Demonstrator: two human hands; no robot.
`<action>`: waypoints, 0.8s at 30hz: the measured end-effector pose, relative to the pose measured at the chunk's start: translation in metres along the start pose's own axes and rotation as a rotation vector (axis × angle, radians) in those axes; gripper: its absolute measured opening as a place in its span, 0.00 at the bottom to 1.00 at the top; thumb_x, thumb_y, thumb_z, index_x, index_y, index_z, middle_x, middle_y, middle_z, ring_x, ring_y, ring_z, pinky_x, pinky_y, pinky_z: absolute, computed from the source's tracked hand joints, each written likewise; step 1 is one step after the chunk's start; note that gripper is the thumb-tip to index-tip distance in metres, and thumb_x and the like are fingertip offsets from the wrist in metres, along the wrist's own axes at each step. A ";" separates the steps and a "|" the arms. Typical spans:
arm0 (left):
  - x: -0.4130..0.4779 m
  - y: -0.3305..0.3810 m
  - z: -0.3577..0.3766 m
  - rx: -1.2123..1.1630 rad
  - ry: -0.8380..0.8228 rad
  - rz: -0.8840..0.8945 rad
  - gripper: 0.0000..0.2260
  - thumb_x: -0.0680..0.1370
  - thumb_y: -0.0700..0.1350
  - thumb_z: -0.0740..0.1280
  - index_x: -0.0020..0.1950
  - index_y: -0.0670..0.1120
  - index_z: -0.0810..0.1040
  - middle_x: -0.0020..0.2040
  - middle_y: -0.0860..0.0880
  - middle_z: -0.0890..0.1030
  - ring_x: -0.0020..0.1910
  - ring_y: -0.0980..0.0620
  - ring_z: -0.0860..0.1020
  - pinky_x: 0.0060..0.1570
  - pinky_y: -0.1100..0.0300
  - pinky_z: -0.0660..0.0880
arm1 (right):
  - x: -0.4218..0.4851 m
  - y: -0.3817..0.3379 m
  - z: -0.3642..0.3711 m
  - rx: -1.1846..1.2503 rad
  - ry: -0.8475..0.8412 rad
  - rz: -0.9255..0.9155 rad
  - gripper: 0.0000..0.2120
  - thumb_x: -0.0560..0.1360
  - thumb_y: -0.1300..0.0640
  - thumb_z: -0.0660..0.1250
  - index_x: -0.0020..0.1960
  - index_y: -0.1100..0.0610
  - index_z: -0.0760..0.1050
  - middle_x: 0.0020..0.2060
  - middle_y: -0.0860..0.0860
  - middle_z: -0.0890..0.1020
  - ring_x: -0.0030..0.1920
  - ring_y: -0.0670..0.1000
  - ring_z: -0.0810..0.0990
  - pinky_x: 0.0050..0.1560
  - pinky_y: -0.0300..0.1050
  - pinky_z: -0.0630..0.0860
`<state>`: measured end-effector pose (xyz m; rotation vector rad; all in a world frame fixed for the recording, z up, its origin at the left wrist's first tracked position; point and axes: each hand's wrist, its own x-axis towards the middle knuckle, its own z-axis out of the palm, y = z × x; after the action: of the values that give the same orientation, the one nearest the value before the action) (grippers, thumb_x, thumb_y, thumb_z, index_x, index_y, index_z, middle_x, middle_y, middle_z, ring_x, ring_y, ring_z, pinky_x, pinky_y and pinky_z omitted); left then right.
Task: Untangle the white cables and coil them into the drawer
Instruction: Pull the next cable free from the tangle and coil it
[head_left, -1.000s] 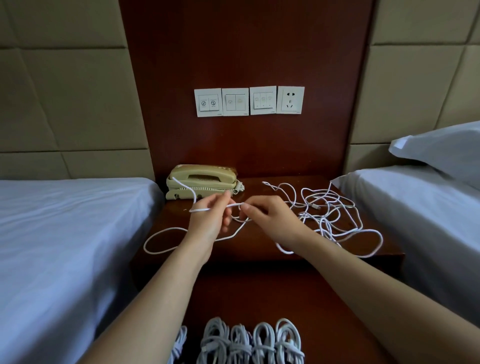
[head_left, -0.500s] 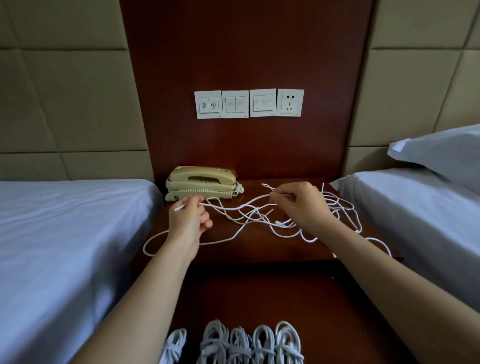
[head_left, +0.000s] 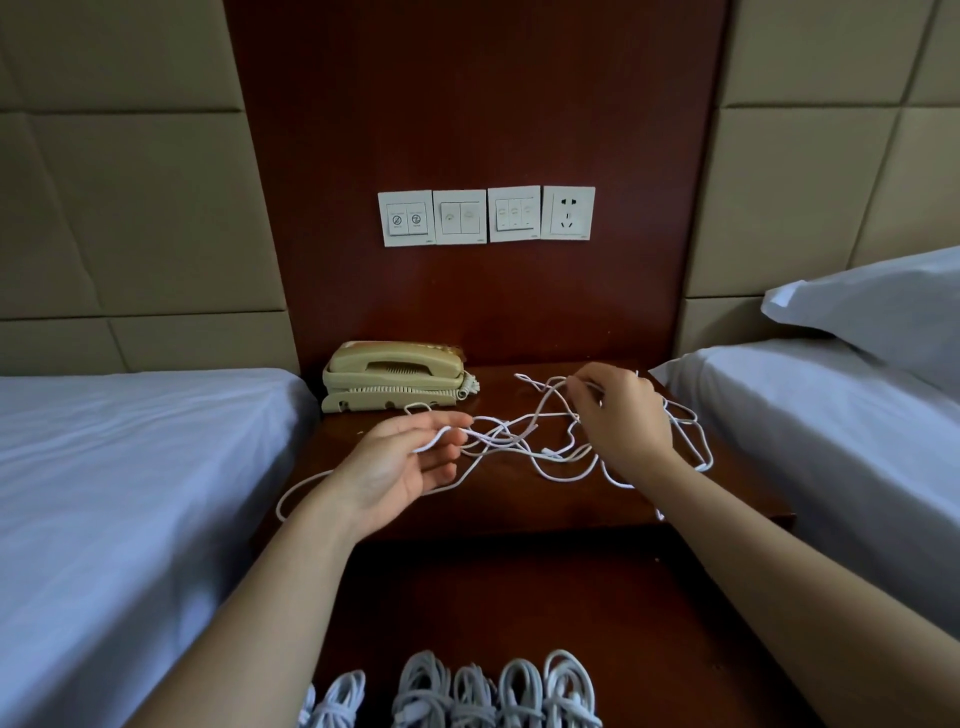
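A tangle of thin white cables (head_left: 524, 441) lies spread over the dark wooden nightstand (head_left: 519, 509). My left hand (head_left: 400, 467) is turned palm up with the fingers straight, and a cable strand lies across its fingertips. My right hand (head_left: 618, 415) hovers over the right side of the tangle and pinches a strand between thumb and fingers. Several coiled white cables (head_left: 467, 691) lie side by side in the open drawer (head_left: 519, 613) at the bottom of the view.
A beige telephone (head_left: 395, 374) sits at the back left of the nightstand. Beds with white sheets flank it, left bed (head_left: 130, 493), right bed (head_left: 831, 467) bearing a pillow (head_left: 883, 306). Wall switches and a socket (head_left: 485, 215) sit above.
My left hand has uncurled from gripping the cable to a flat palm-up pose and moved right. My right hand has stayed over the tangle's right side, still pinching a strand.
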<state>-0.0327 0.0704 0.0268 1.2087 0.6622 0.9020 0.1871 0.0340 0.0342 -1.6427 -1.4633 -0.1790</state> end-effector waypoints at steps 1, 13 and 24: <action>0.000 -0.001 0.001 -0.005 -0.001 0.016 0.13 0.80 0.33 0.54 0.52 0.38 0.79 0.36 0.49 0.79 0.33 0.58 0.77 0.34 0.64 0.76 | 0.000 0.000 0.000 0.020 -0.023 -0.001 0.09 0.79 0.55 0.61 0.41 0.53 0.76 0.30 0.48 0.77 0.32 0.50 0.75 0.33 0.44 0.68; 0.001 -0.001 0.013 -0.015 0.030 0.151 0.10 0.78 0.35 0.61 0.55 0.45 0.78 0.47 0.47 0.84 0.38 0.60 0.79 0.38 0.66 0.75 | 0.002 -0.017 0.001 0.367 -0.712 0.133 0.14 0.79 0.64 0.56 0.41 0.61 0.77 0.20 0.45 0.75 0.22 0.45 0.65 0.25 0.37 0.62; 0.010 -0.017 0.015 0.687 0.084 0.123 0.12 0.80 0.35 0.56 0.44 0.45 0.76 0.36 0.50 0.77 0.31 0.59 0.76 0.33 0.70 0.72 | 0.004 -0.017 0.004 0.811 -0.625 0.433 0.10 0.78 0.69 0.53 0.43 0.62 0.71 0.28 0.53 0.78 0.21 0.46 0.67 0.22 0.35 0.62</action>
<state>-0.0118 0.0699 0.0142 1.8426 1.0209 0.8546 0.1720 0.0379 0.0427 -1.3049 -1.2883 1.1137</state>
